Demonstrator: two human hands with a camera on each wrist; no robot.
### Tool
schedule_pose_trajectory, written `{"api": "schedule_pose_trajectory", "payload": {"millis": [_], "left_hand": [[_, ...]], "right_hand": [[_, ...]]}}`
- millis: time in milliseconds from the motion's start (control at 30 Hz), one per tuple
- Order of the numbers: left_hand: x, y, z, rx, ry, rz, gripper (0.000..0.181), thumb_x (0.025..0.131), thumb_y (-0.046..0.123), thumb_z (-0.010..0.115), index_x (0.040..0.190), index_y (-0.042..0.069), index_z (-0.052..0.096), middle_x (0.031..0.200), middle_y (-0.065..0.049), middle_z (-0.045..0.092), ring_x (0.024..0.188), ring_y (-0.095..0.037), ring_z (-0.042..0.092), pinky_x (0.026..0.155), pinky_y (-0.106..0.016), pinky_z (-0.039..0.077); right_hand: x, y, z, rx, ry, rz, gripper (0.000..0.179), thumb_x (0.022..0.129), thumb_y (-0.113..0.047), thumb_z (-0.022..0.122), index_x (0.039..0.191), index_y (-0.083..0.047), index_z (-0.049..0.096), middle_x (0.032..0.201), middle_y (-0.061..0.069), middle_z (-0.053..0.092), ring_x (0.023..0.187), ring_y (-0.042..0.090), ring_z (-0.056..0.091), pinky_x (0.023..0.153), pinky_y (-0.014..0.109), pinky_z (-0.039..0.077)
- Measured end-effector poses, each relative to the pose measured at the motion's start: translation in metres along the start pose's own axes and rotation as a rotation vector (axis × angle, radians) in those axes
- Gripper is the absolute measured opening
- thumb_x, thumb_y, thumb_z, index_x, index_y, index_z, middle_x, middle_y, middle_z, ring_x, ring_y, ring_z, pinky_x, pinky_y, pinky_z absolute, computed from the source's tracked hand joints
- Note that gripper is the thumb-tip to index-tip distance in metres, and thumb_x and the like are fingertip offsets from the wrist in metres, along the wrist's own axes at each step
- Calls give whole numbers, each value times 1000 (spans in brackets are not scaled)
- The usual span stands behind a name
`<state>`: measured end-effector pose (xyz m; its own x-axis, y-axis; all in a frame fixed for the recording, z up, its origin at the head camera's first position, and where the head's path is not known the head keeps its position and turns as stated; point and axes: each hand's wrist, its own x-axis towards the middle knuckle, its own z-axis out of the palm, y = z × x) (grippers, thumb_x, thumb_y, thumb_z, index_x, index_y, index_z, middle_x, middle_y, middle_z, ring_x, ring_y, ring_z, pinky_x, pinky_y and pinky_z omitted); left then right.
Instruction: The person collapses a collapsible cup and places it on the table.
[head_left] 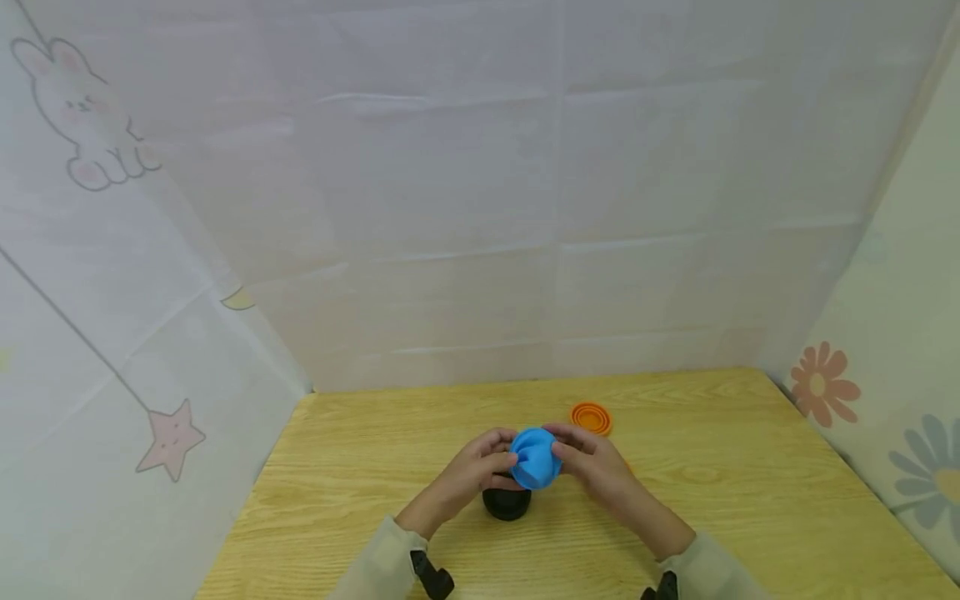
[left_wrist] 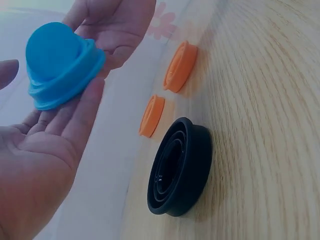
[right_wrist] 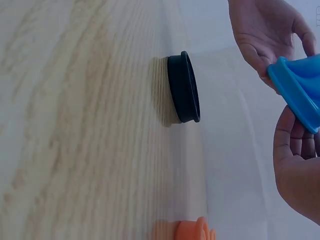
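Note:
A soft blue collapsible cup [head_left: 534,462], its wall dented and partly folded in, is held up above the table between both hands. My left hand [head_left: 476,467] grips its left side, with the thumb on the near face and fingers underneath. On the other side my right hand [head_left: 596,471] pinches the rim between thumb and fingers. In the left wrist view the cup's round base [left_wrist: 52,50] bulges out over a wider ringed rim. Just below the hands, a black collapsed cup [head_left: 507,505] lies flat on the table, its nested rings showing in the left wrist view.
Beyond the right hand lies an orange collapsed cup [head_left: 591,417] with concentric rings. A second orange one [left_wrist: 181,67] is mostly hidden behind the right hand in the head view. The wooden table [head_left: 360,467] meets printed cloth walls [head_left: 450,208] at its back and sides.

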<state>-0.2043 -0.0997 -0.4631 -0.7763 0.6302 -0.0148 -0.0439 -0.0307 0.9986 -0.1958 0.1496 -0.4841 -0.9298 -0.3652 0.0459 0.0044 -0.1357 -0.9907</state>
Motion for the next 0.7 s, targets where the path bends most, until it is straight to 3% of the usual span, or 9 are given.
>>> {"api": "schedule_pose_trajectory", "payload": {"millis": [267, 500, 700], "left_hand": [[2, 2, 1, 130, 34, -79, 50, 105, 38, 55, 135, -2, 52, 119, -14, 65, 103, -30, 69, 97, -54, 54], [5, 0, 6, 172, 45, -70, 47, 105, 33, 58, 139, 2, 52, 122, -13, 66, 104, -29, 69, 94, -54, 56], [7, 4, 9, 213, 60, -73, 41, 104, 31, 59, 135, 4, 56, 121, -11, 65, 104, -27, 69, 85, -48, 60]], "right_hand": [[2, -7, -5, -183, -69, 13, 47, 103, -27, 63, 142, -2, 56, 134, 16, 62, 118, 27, 62, 97, 38, 54], [4, -8, -6, -237, -111, 15, 49, 102, -28, 63, 143, -3, 56, 142, 16, 58, 130, 31, 56, 107, 44, 48], [5, -6, -6, -293, -132, -8, 50, 101, -31, 64, 142, -4, 57, 143, 15, 57, 130, 33, 55, 106, 43, 50]]}}
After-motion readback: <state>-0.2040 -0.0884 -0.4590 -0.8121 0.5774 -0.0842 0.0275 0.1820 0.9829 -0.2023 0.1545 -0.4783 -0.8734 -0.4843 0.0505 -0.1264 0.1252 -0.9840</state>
